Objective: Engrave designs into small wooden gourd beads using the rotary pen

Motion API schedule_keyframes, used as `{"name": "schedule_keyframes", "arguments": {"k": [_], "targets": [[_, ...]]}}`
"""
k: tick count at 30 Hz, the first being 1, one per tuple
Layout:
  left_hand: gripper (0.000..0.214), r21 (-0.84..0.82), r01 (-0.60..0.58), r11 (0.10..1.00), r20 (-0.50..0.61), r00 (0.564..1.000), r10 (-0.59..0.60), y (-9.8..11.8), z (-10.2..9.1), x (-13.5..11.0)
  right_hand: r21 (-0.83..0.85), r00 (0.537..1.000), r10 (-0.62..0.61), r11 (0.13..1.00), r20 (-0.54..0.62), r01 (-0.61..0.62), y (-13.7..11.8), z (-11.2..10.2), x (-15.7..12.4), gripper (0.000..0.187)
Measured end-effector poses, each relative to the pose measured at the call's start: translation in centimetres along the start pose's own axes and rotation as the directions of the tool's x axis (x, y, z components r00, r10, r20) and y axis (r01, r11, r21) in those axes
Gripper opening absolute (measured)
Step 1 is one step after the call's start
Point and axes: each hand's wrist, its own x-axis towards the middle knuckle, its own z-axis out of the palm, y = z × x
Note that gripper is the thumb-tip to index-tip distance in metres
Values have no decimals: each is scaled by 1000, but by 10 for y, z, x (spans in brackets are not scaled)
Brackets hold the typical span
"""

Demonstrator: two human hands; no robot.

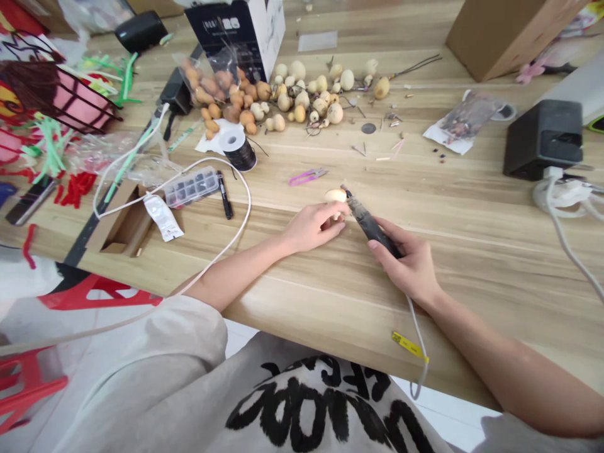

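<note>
Starting at the left of the table (476, 314), red pipe cleaners (78, 187) and green pipe cleaners (51, 151) lie in loose tangles near a small cardboard tray (125, 220). A white cable (207, 165) loops across the wood past a clear plastic parts box (191, 187) with dark compartments, and a black marker (225, 195) lies just right of that box. Further back sit a spool of black cord (238, 150) and a heap of dried gourds (302, 94), pale and tan, round and bottle-shaped (their skins look smooth and matte from up here).

My left grip (314, 226) is closed on a small pale gourd (335, 196), which sits at my fingertips just above the table, near its middle. My right grip (406, 258) is closed around a dark engraving pen (370, 226). Its long axis runs up and to the left, away from me, and its tip meets the side of the gourd. Its thin white cord (414, 321) drops past the table edge beside a yellow tag (409, 346), whose print is too small to read. Purple scissors (307, 177) lie just behind the gourd. Further right stands a black plastic box (542, 138). The big black letters on my sweatshirt (306, 402) appear upside down, and I cannot read them reliably.
</note>
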Motion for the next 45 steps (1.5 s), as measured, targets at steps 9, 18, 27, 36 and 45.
{"name": "schedule_keyframes", "arguments": {"k": [9, 18, 27, 36, 45], "targets": [[8, 1, 4, 1000, -23, 1000, -4, 0, 0, -1, 43, 1000, 16, 999, 13, -16, -2, -1, 0, 47], [9, 12, 1, 1000, -47, 999, 0, -3, 1, -1, 17, 1000, -6, 1000, 8, 6, -1, -1, -1, 46], [7, 2, 3, 1000, -45, 999, -3, -2, 1, -1, 31, 1000, 11, 999, 10, -11, 0, -1, -1, 45], [7, -7, -3, 1000, -40, 999, 2, -2, 1, -1, 22, 1000, 19, 1000, 6, -19, -2, 0, -1, 45], [8, -5, -23, 1000, -24, 999, 23, -5, 2, 0, -55, 999, -41, 998, 0, 41, -1, 0, 0, 45]]}}
